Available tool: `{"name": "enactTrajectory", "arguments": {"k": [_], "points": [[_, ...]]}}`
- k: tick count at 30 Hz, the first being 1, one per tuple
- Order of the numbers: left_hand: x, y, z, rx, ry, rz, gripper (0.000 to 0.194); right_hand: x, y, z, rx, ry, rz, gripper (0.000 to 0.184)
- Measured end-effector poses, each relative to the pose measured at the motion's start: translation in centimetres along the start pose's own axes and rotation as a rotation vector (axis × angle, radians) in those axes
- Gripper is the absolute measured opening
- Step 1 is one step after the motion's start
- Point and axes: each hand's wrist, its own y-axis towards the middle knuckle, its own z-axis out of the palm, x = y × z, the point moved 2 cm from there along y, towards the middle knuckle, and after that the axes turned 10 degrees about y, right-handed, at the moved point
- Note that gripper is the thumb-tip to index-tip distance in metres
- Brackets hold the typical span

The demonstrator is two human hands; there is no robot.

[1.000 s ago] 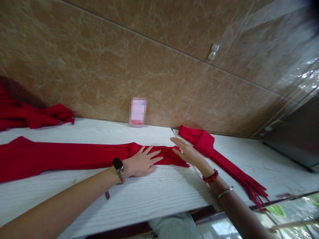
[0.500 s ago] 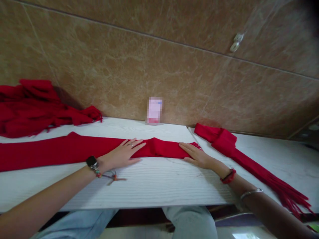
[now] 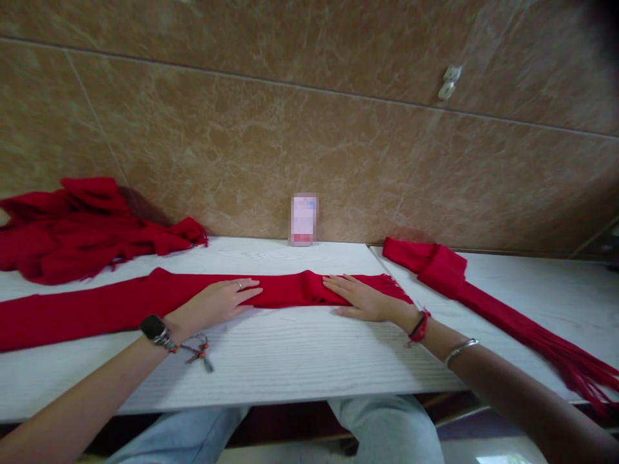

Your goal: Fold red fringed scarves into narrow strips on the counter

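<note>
A long red scarf (image 3: 285, 290) lies stretched across the white table, folded lengthwise into a strip, with a fringe at its right end. A small raised wrinkle shows in it between my hands. My left hand (image 3: 220, 303) rests flat on the strip, fingers stretched to the right; a ring, a watch and a beaded bracelet are on it. My right hand (image 3: 360, 298) lies flat near the fringed end, fingers pointing left, with a red bracelet and a silver bangle on that arm. Neither hand grips the cloth.
A heap of red cloth (image 3: 87, 232) lies at the back left against the brown tiled wall (image 3: 242, 129). A partly folded red scarf (image 3: 449, 274) with long fringe lies on the right. A blurred-out pinkish rectangular item (image 3: 303, 219) stands at the wall. The white table (image 3: 290, 361) has a seam.
My left hand has slid left along the scarf. My right hand has moved left from the fringed end towards the wrinkle, leaving more fringe uncovered. The camera view has shifted slightly.
</note>
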Motion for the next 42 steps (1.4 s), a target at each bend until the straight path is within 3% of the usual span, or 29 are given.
{"name": "enactTrajectory", "arguments": {"k": [5, 14, 22, 27, 30, 35, 38, 42], "points": [[1.3, -1.3, 0.1, 0.036, -0.015, -0.01, 0.038, -0.3, -0.1, 0.7, -0.061, 0.035, 0.001, 0.061], [1.0, -1.6, -1.2, 0.112, 0.128, -0.014, 0.039, -1.1, 0.0, 1.0, -0.128, 0.088, -0.049, 0.059], [2.8, -1.3, -1.9, 0.208, 0.014, -0.016, 0.045, -1.5, 0.1, 1.0, -0.139, 0.135, -0.074, 0.054], [4.0, -1.2, -1.5, 0.12, -0.008, -0.098, 0.046, -1.5, 0.2, 0.9, -0.128, 0.148, -0.075, 0.053], [3.4, -1.5, -1.5, 0.113, 0.064, -0.107, 0.045, -1.3, 0.1, 0.8, -0.106, 0.123, -0.087, 0.055], [1.5, -2.4, -2.0, 0.199, 0.184, -0.066, 0.048, -1.0, 0.1, 0.7, -0.098, 0.076, -0.114, 0.05], [2.6, -3.3, -2.2, 0.214, 0.161, -0.081, 0.062, -1.0, 0.1, 0.7, -0.085, 0.042, -0.112, 0.048], [4.8, -4.8, -1.9, 0.161, 0.078, -0.081, 0.062, -1.0, 0.1, 0.8, -0.079, 0.037, -0.096, 0.046]]}}
